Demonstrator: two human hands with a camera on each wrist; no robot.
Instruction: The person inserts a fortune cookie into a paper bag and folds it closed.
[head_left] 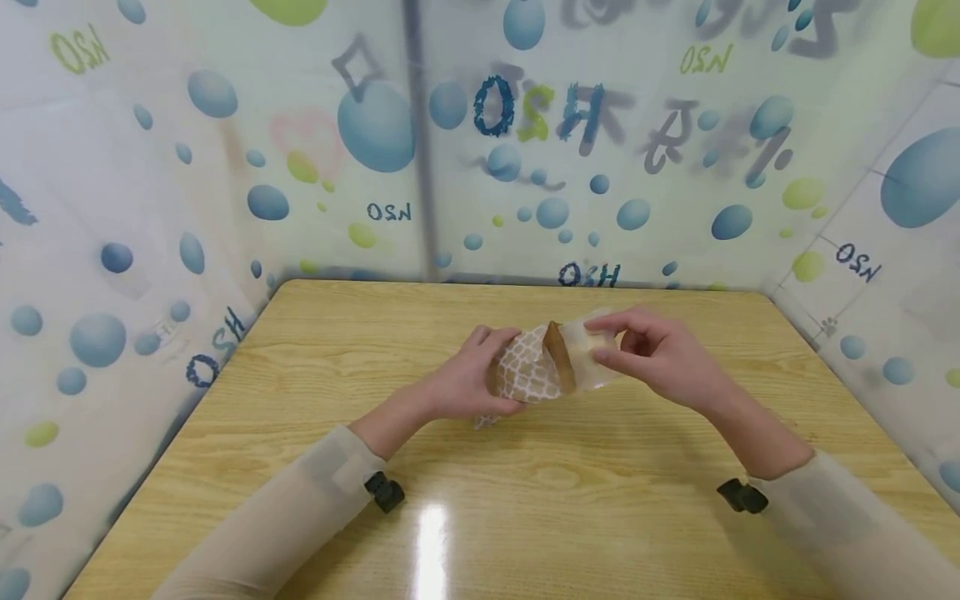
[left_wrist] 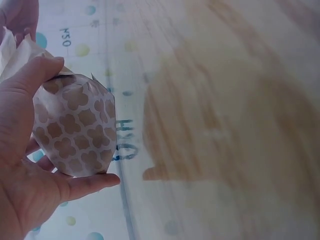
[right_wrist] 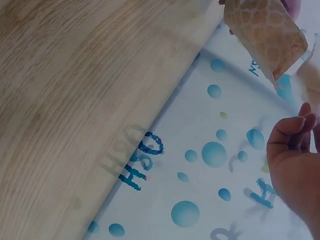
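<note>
My left hand (head_left: 461, 379) grips a small brown paper bag (head_left: 527, 367) with a white lattice pattern, holding it above the table. In the left wrist view the thumb lies over the bag (left_wrist: 75, 125) near its top and other fingers support it from below. The bag's mouth faces right, and its plain brown edge (head_left: 561, 358) shows there. Out of the mouth reaches a pale, see-through packet (head_left: 587, 354), its left end hidden. My right hand (head_left: 663, 354) pinches the packet's far end between thumb and fingertips. The right wrist view shows the patterned bag (right_wrist: 267, 40) above the right hand (right_wrist: 295, 155).
A light wooden table (head_left: 480, 517) lies under both hands, with a bright reflection near its front. Behind it and at both sides hang white sheets (head_left: 487, 192) printed with blue and green dots and lettering. Small black devices (head_left: 384, 492) sit at both sleeve cuffs.
</note>
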